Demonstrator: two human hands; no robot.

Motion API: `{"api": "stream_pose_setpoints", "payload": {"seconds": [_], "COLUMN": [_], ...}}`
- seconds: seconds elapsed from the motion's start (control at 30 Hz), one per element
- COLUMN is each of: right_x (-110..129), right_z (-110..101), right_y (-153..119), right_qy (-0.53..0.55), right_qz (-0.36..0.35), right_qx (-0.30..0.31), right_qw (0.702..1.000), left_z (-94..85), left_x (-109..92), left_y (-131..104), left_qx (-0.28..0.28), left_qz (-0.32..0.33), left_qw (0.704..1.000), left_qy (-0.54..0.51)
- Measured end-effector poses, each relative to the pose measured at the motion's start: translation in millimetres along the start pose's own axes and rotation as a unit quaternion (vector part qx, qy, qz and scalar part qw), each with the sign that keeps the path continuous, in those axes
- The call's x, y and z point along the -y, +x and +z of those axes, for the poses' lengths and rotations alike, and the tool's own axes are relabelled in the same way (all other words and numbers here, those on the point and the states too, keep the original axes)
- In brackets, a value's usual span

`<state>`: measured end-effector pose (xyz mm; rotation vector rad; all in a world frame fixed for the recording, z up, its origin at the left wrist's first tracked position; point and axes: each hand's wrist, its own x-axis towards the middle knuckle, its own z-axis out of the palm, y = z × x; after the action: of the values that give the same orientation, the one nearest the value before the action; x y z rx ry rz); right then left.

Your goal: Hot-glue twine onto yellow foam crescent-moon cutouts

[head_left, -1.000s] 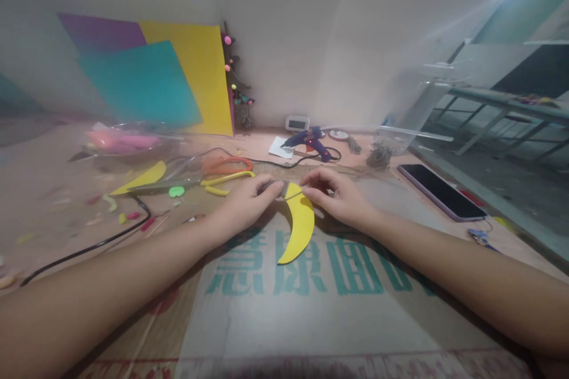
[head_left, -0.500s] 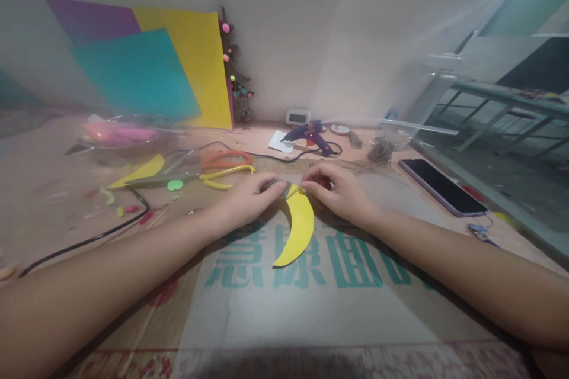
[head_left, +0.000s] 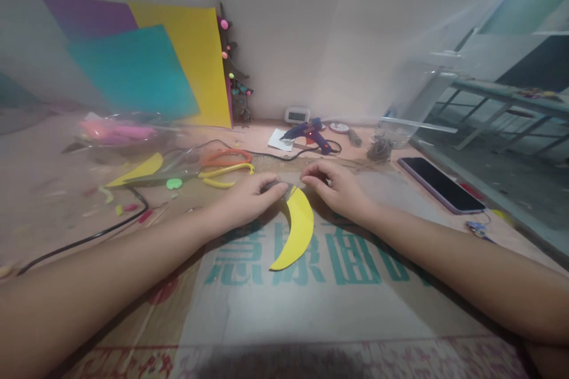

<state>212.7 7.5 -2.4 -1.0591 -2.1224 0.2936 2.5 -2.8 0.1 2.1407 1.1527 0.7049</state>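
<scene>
A yellow crescent piece point(head_left: 301, 228) hangs with its upper end at the fingertips of my left hand point(head_left: 262, 194), its pointed tip down to the left. My left thumb and fingers are pinched on that upper end, beside a small dark part. Just to the right, my right hand point(head_left: 331, 188) is closed in a pinch near the top of the crescent. Something thin shows between the two hands; what the right fingertips hold is too small to make out. Below the crescent lies a printed cardboard sheet point(head_left: 275, 314).
Scissors point(head_left: 226, 182), a green piece point(head_left: 174, 184) and another yellow piece point(head_left: 141, 169) lie left. Behind are a glue gun point(head_left: 306, 133), a small clock point(head_left: 297, 115) and coloured sheets point(head_left: 133, 71). A phone point(head_left: 442, 185) and twine point(head_left: 380, 148) lie right.
The right fingertips have parted slightly from the top of the crescent. The crescent's lower tip has shifted a little left and down. My left hand keeps its pinch.
</scene>
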Motion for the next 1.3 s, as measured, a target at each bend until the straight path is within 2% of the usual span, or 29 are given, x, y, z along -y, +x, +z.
{"api": "stream_pose_setpoints", "payload": {"seconds": [0.27, 0.47, 0.67, 0.87, 0.97, 1.07, 1.13, 1.2, 1.3], "right_x": [2, 2, 1, -3, -7, -8, -6, -2, 5], "right_z": [-1, 0, 1, 4, 3, 0, -2, -3, -3], "right_y": [1, -1, -1, 1, 2, 2, 2, 1, 0], "right_qy": [0.003, 0.007, 0.012, 0.018, 0.041, 0.097, 0.132, 0.137, 0.102], "right_qz": [0.006, -0.001, -0.002, -0.016, -0.024, 0.035, 0.070, 0.079, 0.077], "right_qx": [0.005, 0.002, 0.007, 0.053, 0.011, -0.063, -0.083, -0.056, 0.027], "right_qw": [1.000, 1.000, 1.000, 0.998, 0.999, 0.993, 0.985, 0.986, 0.991], "left_z": [-1.0, -0.9, -1.0, -0.4, 0.3, 2.1, 3.6, 4.8, 4.8], "left_x": [-1, -1, -1, -1, 0, 3, 5, 8, 10], "left_y": [-1, -2, -3, -4, -3, -2, -1, 0, 1], "left_qx": [0.018, 0.024, 0.039, 0.049, 0.021, -0.038, -0.067, -0.078, -0.090], "left_qz": [0.005, 0.033, 0.028, 0.026, 0.007, -0.021, -0.032, -0.033, -0.019], "left_qw": [1.000, 0.999, 0.999, 0.997, 0.997, 0.995, 0.993, 0.993, 0.993], "left_qy": [0.003, 0.001, -0.007, -0.054, -0.076, -0.089, -0.090, -0.084, -0.069]}}
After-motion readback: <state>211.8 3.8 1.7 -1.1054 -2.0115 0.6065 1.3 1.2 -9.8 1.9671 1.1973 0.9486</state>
